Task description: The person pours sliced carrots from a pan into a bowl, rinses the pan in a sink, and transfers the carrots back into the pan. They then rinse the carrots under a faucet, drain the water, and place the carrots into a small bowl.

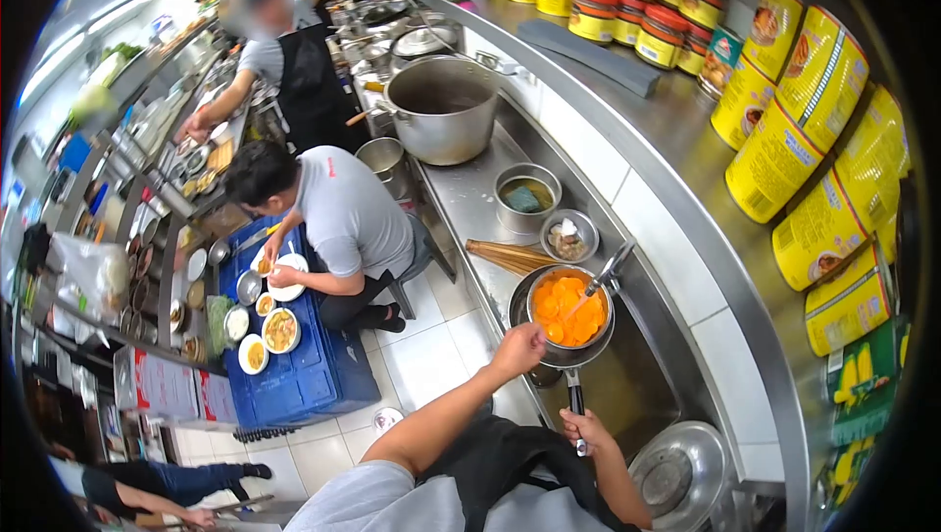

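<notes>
Orange slices that look like carrot fill a round metal bowl under the tap, where water seems to be running. My left hand is closed at the bowl's near left rim. Beneath the bowl is a frying pan, over the sink. Its black handle points toward me, and my right hand is wrapped around the end of it.
Behind the sink stand a large pot, a smaller pot and a small bowl. Wooden sticks lie by the counter edge. A metal shelf overhangs at right. One person sits at a blue table; another stands behind.
</notes>
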A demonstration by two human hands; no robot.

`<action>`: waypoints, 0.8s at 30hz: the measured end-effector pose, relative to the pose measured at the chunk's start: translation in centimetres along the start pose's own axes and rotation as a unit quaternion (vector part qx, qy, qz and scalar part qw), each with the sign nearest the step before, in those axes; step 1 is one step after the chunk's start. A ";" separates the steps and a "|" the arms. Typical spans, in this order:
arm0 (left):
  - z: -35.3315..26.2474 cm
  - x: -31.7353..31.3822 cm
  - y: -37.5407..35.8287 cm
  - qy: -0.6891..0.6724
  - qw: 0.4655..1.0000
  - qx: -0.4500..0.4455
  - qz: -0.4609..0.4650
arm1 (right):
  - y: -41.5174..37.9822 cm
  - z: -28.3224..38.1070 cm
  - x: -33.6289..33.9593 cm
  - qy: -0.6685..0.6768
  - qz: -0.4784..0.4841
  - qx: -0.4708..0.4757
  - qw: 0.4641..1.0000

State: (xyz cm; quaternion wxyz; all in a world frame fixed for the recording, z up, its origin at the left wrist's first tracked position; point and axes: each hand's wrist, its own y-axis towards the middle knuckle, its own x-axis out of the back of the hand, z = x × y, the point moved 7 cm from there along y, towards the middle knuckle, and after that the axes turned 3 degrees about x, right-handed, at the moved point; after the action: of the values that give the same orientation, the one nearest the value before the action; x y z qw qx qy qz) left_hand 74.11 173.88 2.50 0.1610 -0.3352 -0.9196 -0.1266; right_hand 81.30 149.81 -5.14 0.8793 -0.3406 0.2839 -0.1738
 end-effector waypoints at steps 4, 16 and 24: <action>-1.6 -3.2 -2.2 0.018 0.983 -0.006 0.183 | 1.0 -1.3 0.7 0.038 0.027 -0.018 0.999; 1.9 -6.2 -9.0 -0.203 0.930 0.117 0.284 | 1.7 -2.8 0.5 0.202 0.108 -0.030 0.973; 5.6 -1.9 -10.1 -0.212 0.955 0.144 0.147 | 1.4 -2.6 0.0 0.249 0.147 -0.005 0.957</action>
State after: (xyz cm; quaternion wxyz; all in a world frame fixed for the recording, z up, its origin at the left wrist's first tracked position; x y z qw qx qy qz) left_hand 67.68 167.20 -4.66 0.0258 -0.4587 -0.8818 0.1065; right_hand 79.84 149.45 -7.71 0.7948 -0.2450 0.5421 -0.1202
